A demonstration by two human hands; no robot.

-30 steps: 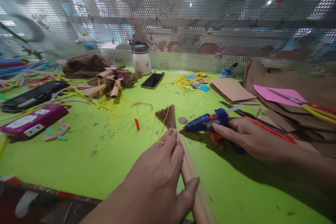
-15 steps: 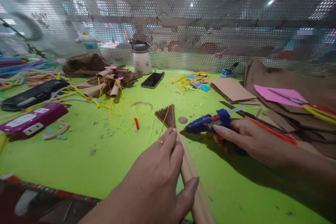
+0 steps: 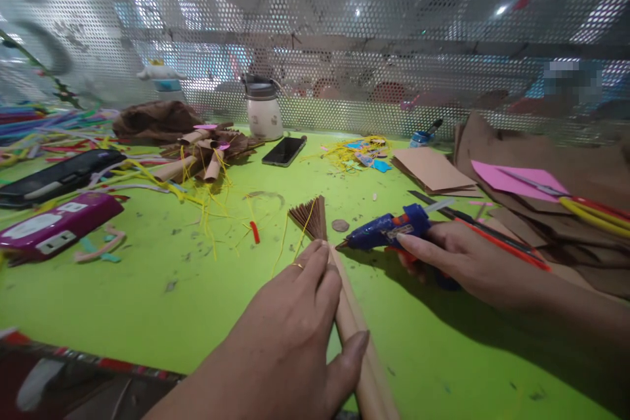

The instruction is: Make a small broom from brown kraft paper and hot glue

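Note:
In the head view my left hand (image 3: 295, 315) is closed over a light brown paper piece (image 3: 367, 341), long and rolled-looking, lying on the green table. Its fingers are together on top and the thumb lies along the paper's side. Beyond the fingertips a pleated dark brown paper fan (image 3: 312, 215) spreads out, with yellow string (image 3: 306, 230) across it. My right hand (image 3: 457, 256) grips a blue hot glue gun (image 3: 388, 230) with a clear glue stick out of its back. The nozzle tip is at the paper's right edge, near my left fingertips; whether it touches I cannot tell.
A coin (image 3: 340, 226) lies beside the fan. Behind are a phone (image 3: 284, 151), a lidded jar (image 3: 263, 111) and yellow shreds (image 3: 359, 151). Brown paper rolls (image 3: 197, 157) and a purple case (image 3: 59, 226) sit left. Scissors (image 3: 566, 197), a cutter (image 3: 502, 243) and paper sheets (image 3: 433, 170) lie right.
The view has shifted slightly, so everything sits a little further left. Both hands keep their hold, and the glue gun's nozzle stays by the paper's edge.

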